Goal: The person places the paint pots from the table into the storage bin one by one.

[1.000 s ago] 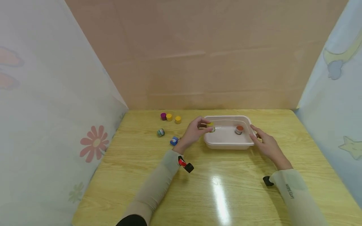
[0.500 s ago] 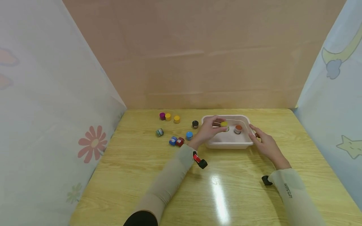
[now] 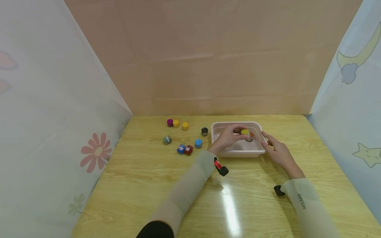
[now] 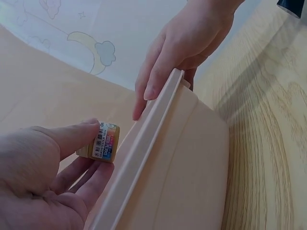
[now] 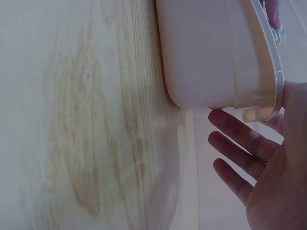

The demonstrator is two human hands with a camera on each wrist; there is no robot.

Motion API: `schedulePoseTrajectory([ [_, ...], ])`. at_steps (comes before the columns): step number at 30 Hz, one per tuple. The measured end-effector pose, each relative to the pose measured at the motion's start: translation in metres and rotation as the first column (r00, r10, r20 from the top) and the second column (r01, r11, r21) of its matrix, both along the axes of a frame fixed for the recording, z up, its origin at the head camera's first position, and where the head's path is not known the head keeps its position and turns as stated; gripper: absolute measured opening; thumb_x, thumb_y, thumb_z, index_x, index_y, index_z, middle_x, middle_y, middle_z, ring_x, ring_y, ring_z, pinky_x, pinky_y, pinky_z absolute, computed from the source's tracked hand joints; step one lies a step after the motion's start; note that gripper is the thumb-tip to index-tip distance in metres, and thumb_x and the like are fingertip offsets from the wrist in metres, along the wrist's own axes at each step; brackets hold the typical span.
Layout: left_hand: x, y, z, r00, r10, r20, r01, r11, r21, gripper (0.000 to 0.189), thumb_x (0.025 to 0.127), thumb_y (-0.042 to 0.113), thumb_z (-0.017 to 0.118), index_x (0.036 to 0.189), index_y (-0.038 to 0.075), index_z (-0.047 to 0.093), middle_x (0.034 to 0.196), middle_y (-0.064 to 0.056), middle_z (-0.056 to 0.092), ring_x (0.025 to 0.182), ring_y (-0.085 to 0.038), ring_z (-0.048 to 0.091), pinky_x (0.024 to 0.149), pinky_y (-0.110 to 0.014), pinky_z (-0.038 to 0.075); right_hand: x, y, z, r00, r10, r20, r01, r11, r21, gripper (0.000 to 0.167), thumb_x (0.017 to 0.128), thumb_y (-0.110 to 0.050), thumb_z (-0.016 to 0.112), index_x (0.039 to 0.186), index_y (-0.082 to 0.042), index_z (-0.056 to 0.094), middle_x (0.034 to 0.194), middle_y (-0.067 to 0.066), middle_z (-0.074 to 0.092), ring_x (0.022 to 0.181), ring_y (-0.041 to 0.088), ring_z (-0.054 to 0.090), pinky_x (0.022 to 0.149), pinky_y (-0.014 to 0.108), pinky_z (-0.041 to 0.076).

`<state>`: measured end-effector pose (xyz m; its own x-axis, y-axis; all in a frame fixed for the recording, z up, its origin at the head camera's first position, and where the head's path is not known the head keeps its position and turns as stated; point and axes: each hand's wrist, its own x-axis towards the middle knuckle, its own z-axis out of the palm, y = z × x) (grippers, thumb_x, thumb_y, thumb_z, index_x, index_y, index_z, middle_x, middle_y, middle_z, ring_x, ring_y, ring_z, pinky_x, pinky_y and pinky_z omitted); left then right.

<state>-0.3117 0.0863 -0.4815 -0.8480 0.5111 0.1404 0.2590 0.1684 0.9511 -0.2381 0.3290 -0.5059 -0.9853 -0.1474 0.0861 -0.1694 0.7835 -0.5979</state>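
Outstretched left hand (image 3: 229,136) pinches a yellow-lidded jar (image 4: 104,142); right hand (image 3: 279,152) seemingly clasps the tray (image 3: 242,154) below.

Held jar (image 4: 100,146): yellow lid (image 3: 245,132), and there's a multicoloured label (image 4: 105,142)!
Tray (image 3: 244,154): pale pink
Table (image 3: 140,185): yellowish, wood-grained
Sleeves (image 3: 190,183): pale beige

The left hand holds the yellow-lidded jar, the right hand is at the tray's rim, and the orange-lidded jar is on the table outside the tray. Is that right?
Not quite: the orange-lidded jar is inside the tray, as the head view shows. The left hand does hold the yellow-lidded jar, and the right hand is at the tray's rim.
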Motion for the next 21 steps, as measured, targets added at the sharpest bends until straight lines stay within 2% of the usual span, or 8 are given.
schedulePoseTrajectory([
  [7, -0.002, 0.015, -0.003, 1.000, 0.014, 0.013, -0.013, 0.999, -0.030, 0.037, 0.089, 0.012, 0.082, 0.125, 0.005, 0.072, 0.118, -0.006, 0.073, 0.096, -0.002, 0.063, 0.083, -0.016, 0.054, 0.001, 0.001, -0.002, 1.000, 0.002, 0.018, -0.001, 1.000, -0.010, 0.061, 0.112, -0.040, 0.041, 0.165, -0.012, 0.027, 0.127, 0.035, 0.062, 0.126, 0.059, 0.052, 0.096, 0.073, 0.045],
  [13, -0.003, 0.022, -0.004, 0.998, -0.011, 0.059, 0.014, 0.998, -0.057, 0.038, 0.089, 0.012, 0.083, 0.125, 0.006, 0.072, 0.116, -0.005, 0.072, 0.091, -0.005, 0.064, 0.080, -0.019, 0.053, 0.000, 0.001, -0.005, 1.000, -0.008, -0.001, 0.008, 1.000, -0.018, 0.061, 0.112, -0.041, 0.041, 0.164, -0.013, 0.028, 0.127, 0.036, 0.061, 0.125, 0.059, 0.053, 0.096, 0.073, 0.045],
  [17, -0.005, 0.027, -0.005, 0.999, -0.019, 0.044, 0.023, 0.994, -0.103, 0.037, 0.090, 0.013, 0.082, 0.125, 0.007, 0.072, 0.117, -0.003, 0.072, 0.092, -0.006, 0.064, 0.080, -0.019, 0.054, 0.000, 0.001, -0.005, 1.000, -0.012, -0.018, 0.012, 1.000, -0.028, 0.060, 0.112, -0.041, 0.041, 0.164, -0.013, 0.029, 0.128, 0.037, 0.060, 0.125, 0.058, 0.053, 0.095, 0.073, 0.045],
  [21, -0.005, 0.032, -0.005, 1.000, -0.021, -0.004, 0.020, 0.989, -0.149, 0.034, 0.091, 0.013, 0.081, 0.124, 0.008, 0.073, 0.115, -0.002, 0.072, 0.095, -0.008, 0.064, 0.078, -0.017, 0.054, 0.000, 0.001, -0.005, 1.000, -0.011, -0.021, 0.010, 0.999, -0.031, 0.061, 0.112, -0.043, 0.040, 0.164, -0.013, 0.029, 0.131, 0.038, 0.059, 0.126, 0.059, 0.052, 0.095, 0.074, 0.045],
])
